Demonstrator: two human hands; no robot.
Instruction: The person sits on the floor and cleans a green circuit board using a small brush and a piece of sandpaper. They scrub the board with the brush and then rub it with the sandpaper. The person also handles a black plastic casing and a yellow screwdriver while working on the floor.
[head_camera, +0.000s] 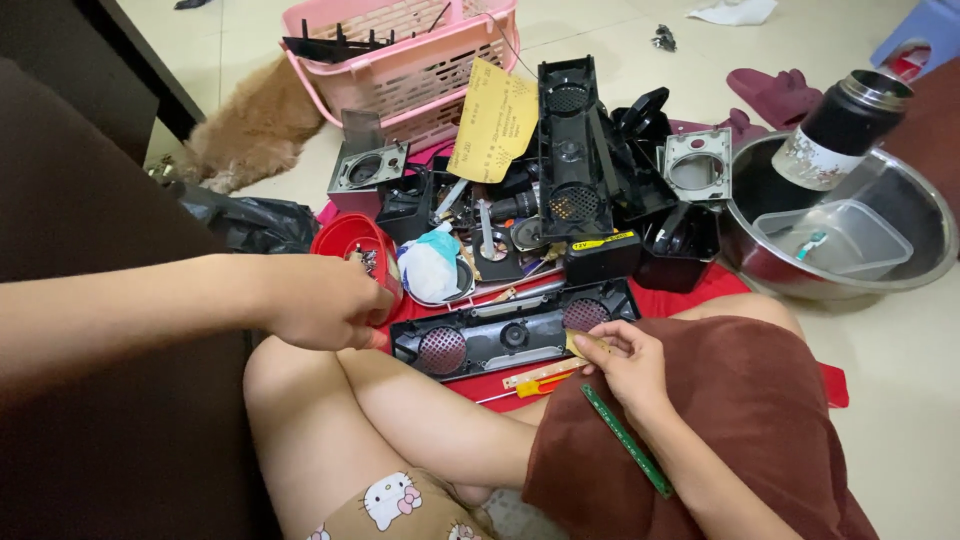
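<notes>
I sat cross-legged on the floor (900, 400) with the long black speaker panel (510, 338) lying just past my knees on the red mat (700, 290). My left hand (325, 300) was curled shut at the rim of the small red bowl (350, 240), at the panel's left end; what its fingertips held I could not tell. My right hand (625, 362) pinched a small yellowish strip (585, 343) at the panel's right edge, with a green circuit strip (625, 440) resting along my wrist and a screwdriver (535, 385) lying just beside my fingers. Beyond the panel the room was crowded: black housings (570, 150), a pink basket (420, 60), a steel basin (840, 220) holding a plastic tub and a flask. Open tile showed only to the right, past the brown towel (750, 420) on my lap.
</notes>
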